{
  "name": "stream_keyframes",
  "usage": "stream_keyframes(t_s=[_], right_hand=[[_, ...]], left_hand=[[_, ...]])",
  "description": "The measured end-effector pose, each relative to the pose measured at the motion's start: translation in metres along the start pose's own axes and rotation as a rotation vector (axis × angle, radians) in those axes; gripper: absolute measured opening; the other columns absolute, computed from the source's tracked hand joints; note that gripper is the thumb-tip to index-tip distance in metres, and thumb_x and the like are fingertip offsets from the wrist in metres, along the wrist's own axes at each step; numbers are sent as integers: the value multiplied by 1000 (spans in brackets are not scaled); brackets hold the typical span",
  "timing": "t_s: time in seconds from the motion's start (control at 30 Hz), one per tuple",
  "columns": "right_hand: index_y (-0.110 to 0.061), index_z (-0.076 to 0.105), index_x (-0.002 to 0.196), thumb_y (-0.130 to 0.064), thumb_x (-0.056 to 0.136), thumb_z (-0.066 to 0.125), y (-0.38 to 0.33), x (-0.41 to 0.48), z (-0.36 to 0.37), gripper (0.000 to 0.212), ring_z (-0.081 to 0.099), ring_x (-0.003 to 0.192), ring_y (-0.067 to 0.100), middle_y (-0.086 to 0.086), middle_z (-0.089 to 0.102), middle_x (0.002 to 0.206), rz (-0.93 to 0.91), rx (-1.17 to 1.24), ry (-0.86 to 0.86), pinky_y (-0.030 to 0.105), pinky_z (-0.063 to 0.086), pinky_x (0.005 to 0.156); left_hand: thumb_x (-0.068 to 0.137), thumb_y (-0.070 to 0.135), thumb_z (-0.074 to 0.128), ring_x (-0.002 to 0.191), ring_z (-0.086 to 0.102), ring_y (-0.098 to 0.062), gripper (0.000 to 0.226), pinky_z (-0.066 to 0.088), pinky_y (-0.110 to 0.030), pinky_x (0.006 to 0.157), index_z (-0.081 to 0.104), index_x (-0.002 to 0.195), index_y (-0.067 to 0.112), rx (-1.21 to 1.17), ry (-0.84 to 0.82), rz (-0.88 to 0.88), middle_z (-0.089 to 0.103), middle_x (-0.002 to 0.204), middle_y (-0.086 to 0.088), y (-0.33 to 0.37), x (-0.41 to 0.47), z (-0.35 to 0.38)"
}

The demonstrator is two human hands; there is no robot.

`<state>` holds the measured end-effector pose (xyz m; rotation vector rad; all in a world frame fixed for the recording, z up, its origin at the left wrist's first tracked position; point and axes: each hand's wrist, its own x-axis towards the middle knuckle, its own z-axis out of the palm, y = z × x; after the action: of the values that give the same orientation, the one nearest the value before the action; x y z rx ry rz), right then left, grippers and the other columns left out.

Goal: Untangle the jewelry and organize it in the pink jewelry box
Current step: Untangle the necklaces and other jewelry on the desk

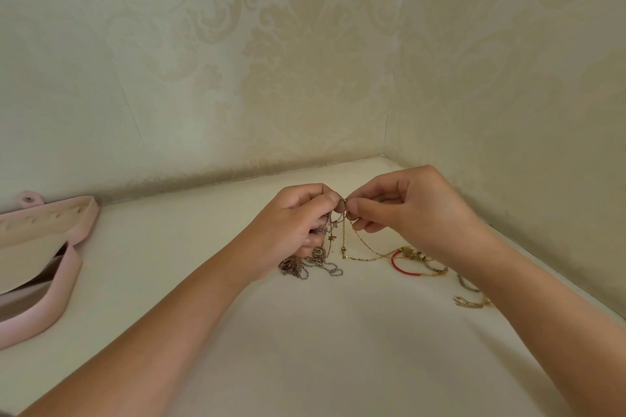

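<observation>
Two bare forearms reach in from the bottom edge over a cream tabletop [305, 332] set in a corner, with pale patterned wallpaper [305, 61] behind and to the right.

The left hand [298, 220] and right hand [416, 206] meet just above the tabletop, knuckles up and fingertips nearly touching. The left fingers [325, 200] are curled round a bundle of tangled chains [330, 230], which spills out below the palm. Its lower end lies heaped on the tabletop just under that hand. A small star charm dangles from one strand.

The right fingers [362, 205] are clenched, thumb and forefinger pinching the top of a thin gold chain [364, 245]. The pinch sits right beside the left fingertips. From there the chain droops in a loop to the tabletop and trails right towards a red bracelet [397, 264] lying flat near the right wrist. More small pieces of jewelry [469, 302] lie loose beside the right forearm, partly hidden by it.

The pink jewelry box [72, 267] sits open at the far left, well apart from both hands and cut off by the frame. Its cream lining is showing.
</observation>
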<state>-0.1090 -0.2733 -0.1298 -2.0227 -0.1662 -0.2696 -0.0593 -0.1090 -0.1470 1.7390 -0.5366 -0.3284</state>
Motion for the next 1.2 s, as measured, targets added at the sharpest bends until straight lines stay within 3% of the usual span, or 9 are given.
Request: stream_keyframes(t_s=[0.17,0.3,0.53,0.73,1.03,1.2], right_hand=[[-23,75,75,-15,81,71,2,-1,1,11,69,69,13,0,72,69,-34,-111,9,32,58,72],[-25,73,70,-15,79,71,2,-3,2,13,64,62,2,-8,68,62,-92,-262,37,10,48,55],[-17,75,70,-14,75,72,3,-3,2,7,60,58,0,-9,66,58,-161,-287,93,8,43,51],[-18,75,73,-12,78,68,4,-3,-1,10,62,64,0,-9,67,61,-235,-396,21,6,41,52],[-16,71,71,-13,77,69,7,0,-2,7,61,69,7,-8,63,58,-404,-560,4,15,46,56],[-16,58,66,-19,73,56,4,1,1,9,50,65,15,-11,47,53,-510,-663,54,20,38,53]], left_hand=[[97,17,48,40,24,-6,26,20,-18,40,57,73,12,74,-4,2,27,50,10,0,-2,1],[96,20,49,40,26,-7,23,23,-18,40,59,78,10,120,-24,5,31,49,13,-1,-2,2],[97,19,49,41,25,-7,25,23,-17,39,60,74,15,108,-29,-3,28,50,12,-2,-1,3],[94,13,46,41,22,-8,25,19,-18,39,58,72,13,103,-38,-43,27,49,11,-2,-1,4],[94,12,43,43,15,-8,37,11,-18,41,49,59,18,25,-80,-101,24,51,8,-2,1,4],[95,12,39,40,14,-6,32,8,-15,39,47,65,14,-153,-102,-172,21,52,5,-1,2,3]])
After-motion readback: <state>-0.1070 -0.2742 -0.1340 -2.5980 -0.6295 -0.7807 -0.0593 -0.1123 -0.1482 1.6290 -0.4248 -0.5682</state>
